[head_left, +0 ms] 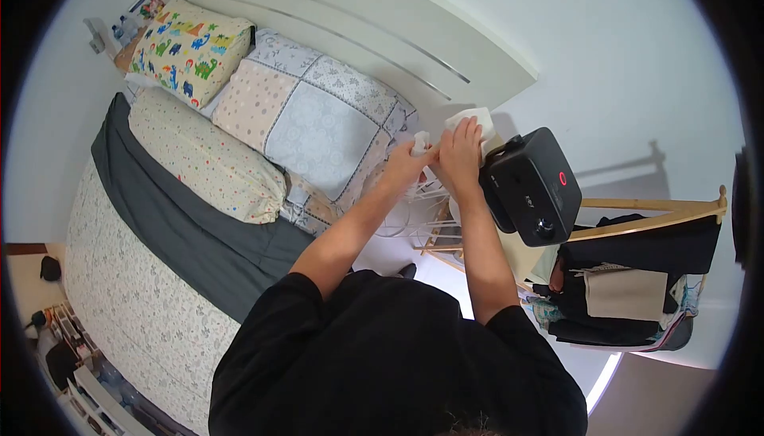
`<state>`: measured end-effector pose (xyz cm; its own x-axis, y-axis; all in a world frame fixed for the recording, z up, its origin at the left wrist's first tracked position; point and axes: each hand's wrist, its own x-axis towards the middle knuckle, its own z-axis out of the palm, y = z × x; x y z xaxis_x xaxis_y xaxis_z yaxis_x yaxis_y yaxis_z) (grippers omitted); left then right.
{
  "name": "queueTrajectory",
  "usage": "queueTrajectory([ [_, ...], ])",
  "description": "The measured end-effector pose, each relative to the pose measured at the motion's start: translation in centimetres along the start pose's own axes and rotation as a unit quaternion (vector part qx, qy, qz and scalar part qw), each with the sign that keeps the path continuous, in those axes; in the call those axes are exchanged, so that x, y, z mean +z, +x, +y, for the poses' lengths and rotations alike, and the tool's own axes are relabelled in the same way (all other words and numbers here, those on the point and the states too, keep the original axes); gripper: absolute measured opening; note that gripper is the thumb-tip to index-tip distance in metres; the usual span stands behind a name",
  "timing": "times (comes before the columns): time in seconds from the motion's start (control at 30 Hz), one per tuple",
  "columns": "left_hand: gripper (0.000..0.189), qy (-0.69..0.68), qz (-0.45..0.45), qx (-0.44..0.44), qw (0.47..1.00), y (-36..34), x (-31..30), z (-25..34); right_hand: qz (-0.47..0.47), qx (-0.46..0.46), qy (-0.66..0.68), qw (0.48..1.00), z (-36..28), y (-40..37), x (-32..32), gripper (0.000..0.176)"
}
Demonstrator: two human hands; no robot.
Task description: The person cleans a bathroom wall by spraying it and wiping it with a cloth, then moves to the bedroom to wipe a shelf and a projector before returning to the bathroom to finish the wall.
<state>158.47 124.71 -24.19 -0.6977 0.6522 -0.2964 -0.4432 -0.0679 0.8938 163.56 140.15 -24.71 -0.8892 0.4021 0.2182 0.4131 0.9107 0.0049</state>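
Note:
My left hand (407, 164) is closed around a small crumpled white thing (420, 143), perhaps tissue, beside the bed's headboard. Just right of it, my right hand (460, 149) lies with its fingers on a white pack (480, 117); whether it grips the pack is hard to tell. The two hands are close together at the thumbs. A black box-shaped device (532, 188) with a red ring mark and a round lens stands right beside my right hand. Under my hands a white wire rack (406, 212) is partly hidden by my forearms.
On the left is a bed with a patchwork pillow (322, 130), a dinosaur pillow (191, 52), a bolster (207, 153) and a dark grey blanket (183, 205). The white headboard (477, 62) rises behind. At the right, a wooden rack (652, 217) holds dark clothes (676, 247).

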Motion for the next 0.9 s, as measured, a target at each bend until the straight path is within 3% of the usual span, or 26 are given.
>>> queueTrajectory([
  [0.07, 0.038, -0.008, -0.003, -0.003, 1.0, 0.3, -0.1, -0.5, 0.029, 0.179, 0.172, 0.968, -0.5, 2.1, -0.4, 0.074],
  [0.2, 0.038, 0.002, -0.004, -0.01, 1.0, 0.0, 0.0, -0.2, -0.014, 0.286, 0.107, 0.952, -2.1, 3.8, -2.6, 0.082],
  [0.3, 0.036, -0.024, -0.009, -0.023, 0.999, -0.2, 0.0, -0.3, -0.025, 0.258, 0.096, 0.961, -3.4, 1.8, -2.9, 0.081],
  [0.37, 0.035, -0.035, 0.005, -0.021, 0.999, 0.1, 0.0, -1.0, -0.011, 0.124, 0.108, 0.986, -3.9, -1.2, -2.8, 0.076],
  [0.4, 0.035, -0.033, -0.001, -0.027, 0.999, 0.1, 0.1, -1.3, -0.013, 0.132, 0.106, 0.985, -4.1, -3.0, -3.0, 0.076],
  [0.47, 0.031, -0.093, 0.008, 0.019, 0.995, 0.2, 0.3, -1.7, 0.026, 0.009, 0.165, 0.986, -4.6, -6.6, -3.9, 0.066],
  [0.57, 0.032, -0.045, 0.01, -0.027, 0.999, -0.6, 0.1, -0.5, 0.009, -0.041, 0.145, 0.989, -4.7, -11.3, -7.3, 0.061],
  [0.73, 0.038, -0.04, 0.014, -0.009, 0.999, -0.5, 0.3, -0.2, 0.023, -0.015, 0.127, 0.992, -1.2, -19.5, -8.8, 0.059],
  [0.9, 0.041, -0.038, -0.005, -0.019, 0.999, -0.7, 0.0, 0.1, 0.01, 0.106, 0.078, 0.991, 4.4, -26.9, -10.9, 0.061],
])
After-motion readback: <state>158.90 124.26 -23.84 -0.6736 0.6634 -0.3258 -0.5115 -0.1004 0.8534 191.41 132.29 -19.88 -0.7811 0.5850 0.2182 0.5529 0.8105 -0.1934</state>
